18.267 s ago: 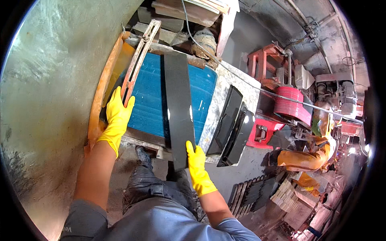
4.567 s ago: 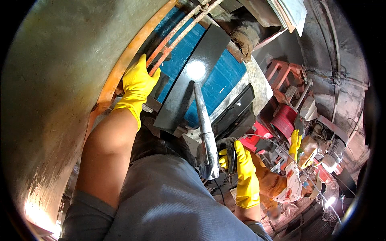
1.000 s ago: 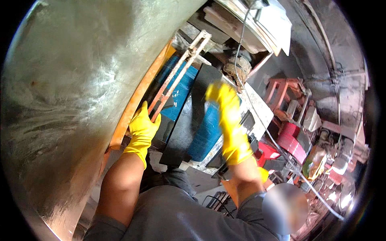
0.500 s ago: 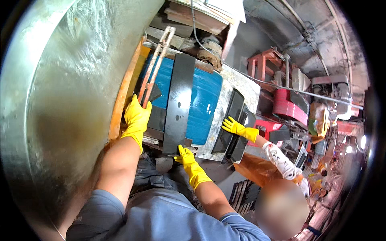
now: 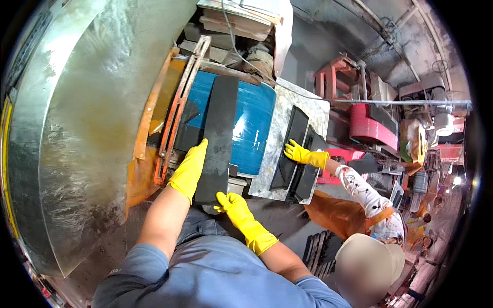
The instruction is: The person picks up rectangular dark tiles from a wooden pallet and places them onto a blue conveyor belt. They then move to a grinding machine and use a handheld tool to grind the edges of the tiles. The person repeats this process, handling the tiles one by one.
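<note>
A long dark slab (image 5: 220, 123) lies across a blue, glossy curved surface (image 5: 252, 131), its lower end toward me. My left hand (image 5: 190, 167), in a yellow rubber glove, is at the slab's left edge with its fingers stretched along it; some fingers are hidden. My right hand (image 5: 236, 210), gloved the same way, grips the slab's near right corner between thumb and fingers. Left of the slab stands a rusty orange slotted metal bar (image 5: 177, 115), touched by neither hand. Darker small pieces (image 5: 189, 136) sit between the bar and the slab.
A large grey metal drum-like body (image 5: 87, 133) fills the left side. At the right, a co-worker's yellow-gloved hand (image 5: 303, 154) rests on dark slabs (image 5: 292, 136) on a pale stone-like board (image 5: 267, 177). A cable (image 5: 235, 46) hangs across the back.
My left hand has let go of the slotted bar and come to the slab's left edge. The bar now sits lower. The slab has shifted left and its face looks duller, without the wet shine.
</note>
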The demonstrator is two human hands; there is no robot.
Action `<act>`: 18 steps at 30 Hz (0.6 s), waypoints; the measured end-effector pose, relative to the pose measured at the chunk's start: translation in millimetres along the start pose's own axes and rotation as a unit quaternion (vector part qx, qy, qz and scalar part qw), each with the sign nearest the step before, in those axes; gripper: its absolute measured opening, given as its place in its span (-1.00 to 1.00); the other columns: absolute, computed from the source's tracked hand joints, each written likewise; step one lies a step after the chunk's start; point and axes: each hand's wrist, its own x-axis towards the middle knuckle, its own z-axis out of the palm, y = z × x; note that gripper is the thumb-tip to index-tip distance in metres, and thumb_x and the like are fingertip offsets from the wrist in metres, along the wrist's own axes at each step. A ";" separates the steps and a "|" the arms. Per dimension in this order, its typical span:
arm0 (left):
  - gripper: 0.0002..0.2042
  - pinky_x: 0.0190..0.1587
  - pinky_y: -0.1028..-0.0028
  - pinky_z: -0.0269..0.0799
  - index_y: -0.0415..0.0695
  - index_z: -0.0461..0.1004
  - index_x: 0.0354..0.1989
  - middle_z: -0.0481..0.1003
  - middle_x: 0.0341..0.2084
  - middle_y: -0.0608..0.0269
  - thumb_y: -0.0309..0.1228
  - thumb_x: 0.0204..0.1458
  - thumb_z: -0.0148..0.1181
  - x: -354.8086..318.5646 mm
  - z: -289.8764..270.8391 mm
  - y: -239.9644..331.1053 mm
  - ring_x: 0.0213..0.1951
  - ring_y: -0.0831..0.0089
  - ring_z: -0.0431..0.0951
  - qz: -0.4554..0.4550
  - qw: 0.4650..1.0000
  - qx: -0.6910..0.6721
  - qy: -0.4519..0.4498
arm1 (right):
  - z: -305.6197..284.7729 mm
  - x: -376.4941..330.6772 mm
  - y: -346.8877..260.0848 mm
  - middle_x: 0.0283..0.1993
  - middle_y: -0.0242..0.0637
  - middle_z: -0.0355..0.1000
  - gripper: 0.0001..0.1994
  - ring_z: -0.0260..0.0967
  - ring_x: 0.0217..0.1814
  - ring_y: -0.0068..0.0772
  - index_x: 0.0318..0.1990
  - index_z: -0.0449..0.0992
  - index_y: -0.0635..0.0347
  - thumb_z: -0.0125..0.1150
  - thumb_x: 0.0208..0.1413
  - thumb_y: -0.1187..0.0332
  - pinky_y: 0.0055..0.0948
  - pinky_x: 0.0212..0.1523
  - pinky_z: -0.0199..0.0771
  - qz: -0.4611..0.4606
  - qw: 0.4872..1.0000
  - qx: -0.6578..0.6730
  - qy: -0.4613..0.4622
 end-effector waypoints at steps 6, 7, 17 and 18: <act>-0.17 -0.54 0.26 0.46 -0.16 0.66 -0.15 0.60 -0.52 0.17 0.50 0.21 -0.05 16.4 17.1 -50.1 -0.59 0.28 0.51 -0.022 0.974 -0.225 -0.037 | 15.5 -68.0 -69.9 -0.39 -0.09 0.58 -0.67 0.54 -0.31 -0.02 -0.32 0.68 0.23 0.37 0.31 0.11 -0.16 -0.19 0.52 -0.243 0.898 -0.338 -0.143; -0.15 -0.62 0.30 0.33 -0.16 0.63 -0.23 0.47 -0.64 0.24 0.54 0.18 -0.08 -1.4 12.0 -47.9 -0.69 0.33 0.37 -0.059 0.961 -0.235 -0.133 | 5.8 -61.7 -71.4 -0.29 -0.04 0.60 -0.69 0.55 -0.20 0.03 -0.23 0.69 0.26 0.33 0.34 0.14 -0.15 -0.11 0.53 -0.265 0.885 -0.318 -0.215; -0.09 -0.67 0.37 0.20 -0.23 0.63 -0.26 0.34 -0.74 0.32 0.55 0.20 -0.15 -155.8 -93.8 -92.7 -0.77 0.41 0.23 -0.001 0.924 -0.257 -0.284 | -22.3 -40.7 -128.3 0.00 -0.20 0.66 -0.73 0.58 0.05 -0.42 0.12 0.59 0.32 0.15 0.49 0.30 -0.37 0.17 0.54 -0.269 0.955 -0.109 -0.060; -0.09 -0.67 0.37 0.21 -0.23 0.63 -0.26 0.34 -0.73 0.32 0.55 0.20 -0.16 -162.7 -100.7 -101.0 -0.77 0.41 0.24 0.013 0.923 -0.256 -0.289 | -20.9 -44.3 -136.7 0.03 -0.16 0.65 -0.72 0.59 0.08 -0.38 0.15 0.56 0.33 0.14 0.50 0.32 -0.34 0.21 0.54 -0.274 0.954 -0.102 -0.061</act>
